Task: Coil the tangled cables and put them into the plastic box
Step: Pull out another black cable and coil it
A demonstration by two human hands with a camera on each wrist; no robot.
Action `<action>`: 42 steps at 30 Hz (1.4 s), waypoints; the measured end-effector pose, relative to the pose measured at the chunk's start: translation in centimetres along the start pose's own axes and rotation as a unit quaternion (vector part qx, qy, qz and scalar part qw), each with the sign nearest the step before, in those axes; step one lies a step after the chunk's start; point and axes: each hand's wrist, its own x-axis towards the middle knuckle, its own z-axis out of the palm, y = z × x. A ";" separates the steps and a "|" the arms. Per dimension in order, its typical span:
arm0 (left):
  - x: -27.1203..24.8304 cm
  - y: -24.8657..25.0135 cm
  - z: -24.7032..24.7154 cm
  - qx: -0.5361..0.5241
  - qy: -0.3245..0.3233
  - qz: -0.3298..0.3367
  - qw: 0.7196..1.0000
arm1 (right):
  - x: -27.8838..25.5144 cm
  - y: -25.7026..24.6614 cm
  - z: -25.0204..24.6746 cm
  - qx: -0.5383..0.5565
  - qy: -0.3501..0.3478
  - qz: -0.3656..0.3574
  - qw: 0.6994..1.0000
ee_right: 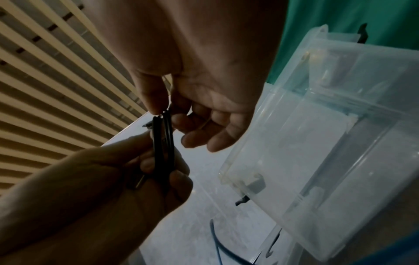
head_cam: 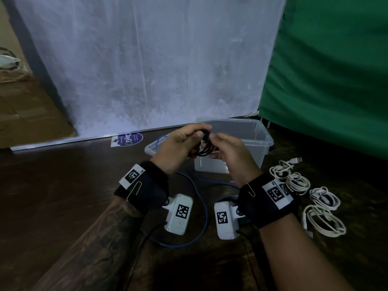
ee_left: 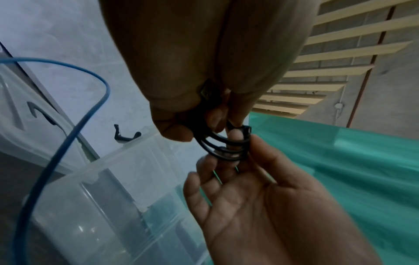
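Observation:
A small coil of black cable [head_cam: 204,144] is held up between both hands, in front of the clear plastic box [head_cam: 252,139]. My left hand [head_cam: 196,141] grips the coil's left side with curled fingers. My right hand [head_cam: 214,144] pinches the other side. In the left wrist view several black loops [ee_left: 226,145] run from the left hand [ee_left: 181,125] to the right hand's fingertips [ee_left: 235,134]. In the right wrist view the right thumb and forefinger [ee_right: 156,105] pinch the top of the coil [ee_right: 163,143]. The left hand [ee_right: 158,172] holds it lower down.
The box's clear lid [head_cam: 150,148] lies left of the box. A long blue cable [head_cam: 204,208] loops over the dark floor under my wrists. Three white cable bundles [head_cam: 294,177] [head_cam: 324,199] [head_cam: 324,222] lie at the right. A white sheet and a green cloth [head_cam: 336,80] hang behind.

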 end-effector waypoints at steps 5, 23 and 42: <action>0.1 0.2 0.8 0.046 0.045 0.020 0.998 | -0.7 -0.2 0.5 -0.051 -0.012 -0.061 0.997; 0.0 0.2 0.9 -0.134 0.037 -0.135 0.981 | -0.3 -0.1 -0.4 -0.058 0.055 -0.110 0.991; -0.4 0.4 0.1 -0.070 -0.024 -0.126 0.989 | -0.5 -0.4 -2.3 -0.052 0.037 -0.013 0.998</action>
